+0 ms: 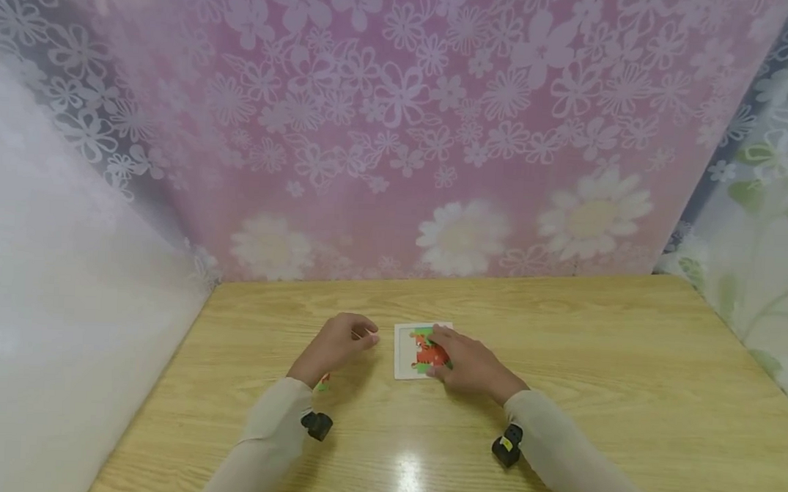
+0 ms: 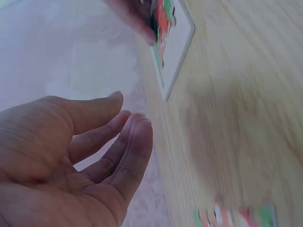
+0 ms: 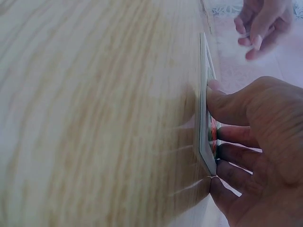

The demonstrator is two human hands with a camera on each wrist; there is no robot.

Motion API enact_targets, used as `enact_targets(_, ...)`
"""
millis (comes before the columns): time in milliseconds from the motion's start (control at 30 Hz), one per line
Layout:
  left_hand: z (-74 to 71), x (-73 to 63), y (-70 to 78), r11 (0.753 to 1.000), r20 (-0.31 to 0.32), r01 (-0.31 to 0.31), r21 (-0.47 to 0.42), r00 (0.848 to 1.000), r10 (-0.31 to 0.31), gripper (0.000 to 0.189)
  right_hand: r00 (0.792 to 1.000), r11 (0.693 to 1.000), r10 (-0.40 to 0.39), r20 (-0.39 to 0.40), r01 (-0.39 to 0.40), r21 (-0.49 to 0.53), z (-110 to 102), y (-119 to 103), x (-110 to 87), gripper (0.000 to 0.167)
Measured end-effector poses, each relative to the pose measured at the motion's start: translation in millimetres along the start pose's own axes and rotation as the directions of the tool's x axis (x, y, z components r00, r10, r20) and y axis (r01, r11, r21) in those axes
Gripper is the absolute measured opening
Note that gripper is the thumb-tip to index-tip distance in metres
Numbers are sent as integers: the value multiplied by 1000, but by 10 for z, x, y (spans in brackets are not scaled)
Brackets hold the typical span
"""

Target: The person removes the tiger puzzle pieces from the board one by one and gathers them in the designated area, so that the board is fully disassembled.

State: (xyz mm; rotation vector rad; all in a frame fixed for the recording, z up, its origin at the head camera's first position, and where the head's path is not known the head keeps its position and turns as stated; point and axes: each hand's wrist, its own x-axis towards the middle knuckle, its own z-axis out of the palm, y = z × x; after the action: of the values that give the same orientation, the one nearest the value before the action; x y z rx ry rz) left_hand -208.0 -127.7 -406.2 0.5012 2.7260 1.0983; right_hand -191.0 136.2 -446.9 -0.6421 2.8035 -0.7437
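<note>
A square puzzle board [image 1: 400, 362] with a white rim lies on the table, bearing a red-orange animal picture [image 1: 422, 354] on green. My right hand [image 1: 471, 363] is spread over the picture's right part and hides some of it. In the right wrist view, the thumb and fingertips [image 3: 222, 151] touch the board's face. My left hand [image 1: 343, 341] hovers left of the board, fingers loosely bent and apart from the thumb, holding nothing. A loose puzzle piece [image 2: 236, 216] with red, white and green marks lies on the table below the left wrist, partly hidden in the head view.
The wooden table [image 1: 562, 319] runs back to a pink flowered cloth [image 1: 371, 164]. A pale sheet [image 1: 56, 261] hangs along the left side and a leaf-patterned one [image 1: 756, 276] along the right.
</note>
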Motion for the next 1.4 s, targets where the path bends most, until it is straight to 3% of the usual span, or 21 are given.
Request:
enact_targets(233,259,228,151,1000,39,0,23,999,-1,28,1000,1000,-2,-10,2,14,-3,3,2,61)
enact_targets(533,526,432,132,999,-8,29,23,1000,-29,29,1000,999,-27,-8,27,19,34,45,15,61)
enact_targets(1033,582,450,132,994,-18,104,29,994,-104,30,998,998,-58,14,58,20,23,23,6,60)
enact_targets(1400,620,500,82,997,-20,82,8,996,-82,28,984,984,-175,-23,175,-19,27,114,-107,45)
